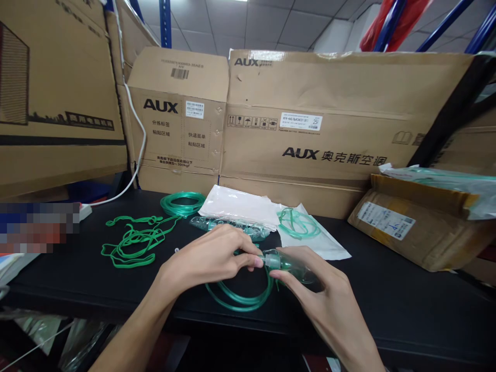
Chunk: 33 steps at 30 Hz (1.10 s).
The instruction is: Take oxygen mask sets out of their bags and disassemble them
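My right hand (321,279) is closed around a clear green oxygen mask (300,267), which lies partly hidden behind its fingers. At the mask's narrow end sits a pale connector (272,260). Fingers of my left hand (217,256) pinch at the tip of that connector, where the tubing seems to join; the exact piece between them is mostly covered. Below both hands hangs a loop of green tubing (242,305) over the black table's front part.
On the black table (77,289) lie green elastic straps (135,240), coiled tubing (183,203), white packets (238,204) and a bagged tube (298,225). An opened carton (422,222) stands at right. Large cardboard sheets (329,103) form the back wall.
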{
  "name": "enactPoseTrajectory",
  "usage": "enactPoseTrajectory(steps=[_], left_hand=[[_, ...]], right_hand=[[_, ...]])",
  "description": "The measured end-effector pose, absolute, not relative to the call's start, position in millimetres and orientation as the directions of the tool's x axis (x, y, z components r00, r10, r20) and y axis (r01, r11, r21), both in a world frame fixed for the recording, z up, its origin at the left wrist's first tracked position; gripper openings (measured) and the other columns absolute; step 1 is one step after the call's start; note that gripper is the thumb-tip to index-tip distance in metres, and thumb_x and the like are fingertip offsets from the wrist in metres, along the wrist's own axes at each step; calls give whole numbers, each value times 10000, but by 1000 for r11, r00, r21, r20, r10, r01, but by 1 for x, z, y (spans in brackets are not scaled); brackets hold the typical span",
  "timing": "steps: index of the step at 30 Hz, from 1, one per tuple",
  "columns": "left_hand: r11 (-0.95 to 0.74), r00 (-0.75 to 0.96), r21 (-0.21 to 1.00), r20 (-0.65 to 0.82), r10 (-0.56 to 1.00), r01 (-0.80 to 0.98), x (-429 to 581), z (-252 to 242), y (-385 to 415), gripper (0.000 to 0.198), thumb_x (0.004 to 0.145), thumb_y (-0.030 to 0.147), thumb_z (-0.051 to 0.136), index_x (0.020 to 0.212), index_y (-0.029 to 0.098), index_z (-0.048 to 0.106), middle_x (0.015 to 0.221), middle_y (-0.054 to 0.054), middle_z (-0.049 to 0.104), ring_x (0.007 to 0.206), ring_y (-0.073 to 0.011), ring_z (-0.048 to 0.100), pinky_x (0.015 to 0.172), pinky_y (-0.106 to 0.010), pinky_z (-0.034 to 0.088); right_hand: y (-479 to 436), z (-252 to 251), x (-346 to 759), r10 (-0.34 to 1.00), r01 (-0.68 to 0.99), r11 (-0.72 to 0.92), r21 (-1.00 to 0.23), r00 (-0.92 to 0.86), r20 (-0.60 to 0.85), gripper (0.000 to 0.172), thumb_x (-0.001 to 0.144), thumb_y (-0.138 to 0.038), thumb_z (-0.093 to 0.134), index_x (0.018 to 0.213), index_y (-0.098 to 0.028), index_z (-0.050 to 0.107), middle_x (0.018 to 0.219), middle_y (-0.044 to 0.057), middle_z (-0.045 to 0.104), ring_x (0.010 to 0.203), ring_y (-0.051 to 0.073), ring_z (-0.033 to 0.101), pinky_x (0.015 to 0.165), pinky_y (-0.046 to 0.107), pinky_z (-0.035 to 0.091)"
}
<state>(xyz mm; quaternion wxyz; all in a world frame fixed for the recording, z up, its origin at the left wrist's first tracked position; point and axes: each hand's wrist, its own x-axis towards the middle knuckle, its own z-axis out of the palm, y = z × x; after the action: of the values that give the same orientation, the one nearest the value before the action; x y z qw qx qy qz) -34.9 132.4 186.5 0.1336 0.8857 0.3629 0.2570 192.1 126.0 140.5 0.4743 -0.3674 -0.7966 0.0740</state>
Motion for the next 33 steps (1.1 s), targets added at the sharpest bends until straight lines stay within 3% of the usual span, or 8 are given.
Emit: enactPoseTrajectory(steps=[5,16,22,28,33], left_hand=[[-695,588,419,372,718,583,-33,185,133,220,995,220,627,811,209,748,806,49,737,832,-144,640,811,-238,385],[-685,562,433,391,729,586,-32,185,134,207,1014,243,605,906,221,780,887,32,765,875,-166,658,825,-266,414],[-675,532,436,416,738,595,-31,178,136,188,1023,337,604,1136,287,746,1104,43,751,1063,-181,647,923,-284,423],[-606,444,417,425,789,677,-30,172,135,207,1022,396,582,1183,322,690,1180,30,724,1135,-234,616,980,-340,432],[-658,461,368,495,737,657,-26,172,135,116,1028,224,553,1070,255,656,1098,19,706,1060,-208,619,961,-328,430]], right_hand=[[125,141,193,736,554,643,-529,-258,625,220,899,-449,727,1002,-255,725,917,0,756,760,199,673,691,308,500],[122,145,188,845,568,505,-650,-170,507,290,891,-511,667,887,-231,743,832,-1,762,706,186,631,682,274,457],[124,144,187,885,565,437,-700,-132,447,362,912,-561,604,820,-229,715,731,-15,675,661,167,532,629,254,421],[119,145,184,903,580,393,-714,-97,418,454,914,-628,563,731,-221,649,650,-31,548,623,152,419,586,256,368],[117,147,183,892,575,421,-701,-124,434,454,932,-611,552,708,-219,598,643,-33,475,610,149,373,560,261,339]])
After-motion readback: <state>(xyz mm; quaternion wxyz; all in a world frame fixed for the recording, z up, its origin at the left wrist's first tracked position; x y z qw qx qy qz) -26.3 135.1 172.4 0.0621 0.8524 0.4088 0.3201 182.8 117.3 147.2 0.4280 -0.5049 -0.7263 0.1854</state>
